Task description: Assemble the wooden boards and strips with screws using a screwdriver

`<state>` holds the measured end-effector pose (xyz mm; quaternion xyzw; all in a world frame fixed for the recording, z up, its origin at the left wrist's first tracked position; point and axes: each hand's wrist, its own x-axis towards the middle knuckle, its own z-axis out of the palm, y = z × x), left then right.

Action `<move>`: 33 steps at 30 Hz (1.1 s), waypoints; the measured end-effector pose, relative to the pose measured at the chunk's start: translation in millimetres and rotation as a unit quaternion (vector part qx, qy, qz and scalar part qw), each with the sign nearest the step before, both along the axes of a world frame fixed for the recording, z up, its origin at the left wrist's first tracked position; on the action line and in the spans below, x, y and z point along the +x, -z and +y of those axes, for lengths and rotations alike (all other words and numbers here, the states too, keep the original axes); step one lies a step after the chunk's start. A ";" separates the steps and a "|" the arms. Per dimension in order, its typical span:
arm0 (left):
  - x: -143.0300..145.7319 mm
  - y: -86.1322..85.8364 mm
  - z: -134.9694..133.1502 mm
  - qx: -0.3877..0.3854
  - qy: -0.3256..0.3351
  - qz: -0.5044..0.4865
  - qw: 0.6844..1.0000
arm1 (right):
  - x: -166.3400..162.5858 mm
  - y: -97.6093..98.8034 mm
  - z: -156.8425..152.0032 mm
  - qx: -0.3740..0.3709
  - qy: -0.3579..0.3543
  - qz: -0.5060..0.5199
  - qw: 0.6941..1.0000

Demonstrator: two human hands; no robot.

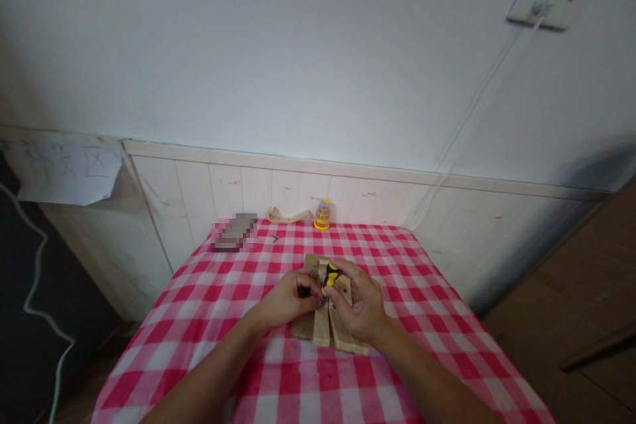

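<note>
A small yellow-and-black screwdriver stands nearly upright in my right hand, with the thumb and fingers closed around its handle. My left hand is at the other side, fingers curled and pinched together at the screwdriver's lower end; what lies between them is too small to make out. Beneath both hands a flat wooden board rests on the checked cloth. Two pale wood strips lie on it, a left strip and a right strip, with a narrow gap at their near ends.
A red-and-white checked cloth covers the table. Toward the wall stand a yellow-based container, a curved wooden piece, a small metal item and a blurred-out flat object. A white cable runs from the wall socket.
</note>
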<state>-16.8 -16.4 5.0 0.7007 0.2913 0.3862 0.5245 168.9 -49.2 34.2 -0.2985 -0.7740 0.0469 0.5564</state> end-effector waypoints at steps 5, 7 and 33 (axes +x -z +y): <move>0.4 0.3 0.2 -0.010 0.006 -0.017 1.000 | 0.3 0.3 0.4 -0.002 -0.003 0.000 1.000; 0.4 1.7 0.9 -0.014 0.010 -0.024 1.000 | 0.5 0.1 0.9 -0.004 -0.006 0.001 1.000; 0.4 -2.7 -0.8 -0.016 0.008 0.013 1.000 | -3.4 8.0 11.8 -0.057 -0.036 0.063 0.996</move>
